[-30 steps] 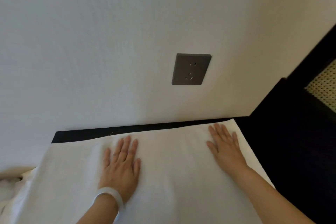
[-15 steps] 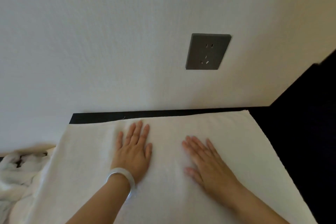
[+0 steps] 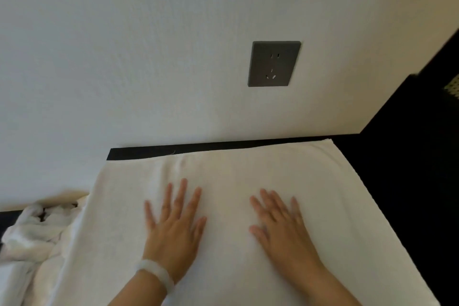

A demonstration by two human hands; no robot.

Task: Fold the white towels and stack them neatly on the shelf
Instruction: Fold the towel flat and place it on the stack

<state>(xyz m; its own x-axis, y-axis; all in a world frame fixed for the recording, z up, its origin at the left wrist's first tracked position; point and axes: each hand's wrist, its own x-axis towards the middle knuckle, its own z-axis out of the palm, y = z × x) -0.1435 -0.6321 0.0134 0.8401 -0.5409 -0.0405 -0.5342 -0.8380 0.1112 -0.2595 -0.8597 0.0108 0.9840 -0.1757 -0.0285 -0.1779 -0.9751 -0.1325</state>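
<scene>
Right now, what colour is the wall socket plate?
Dark grey; the socket plate shows best in the head view, against the white wall.

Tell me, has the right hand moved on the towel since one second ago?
Yes. The right hand slid left, from the right edge of the towel to below the socket.

The flat white cloth towel lay mid-frame under left hand and right hand, crumpled white towel heap lower left.
</scene>
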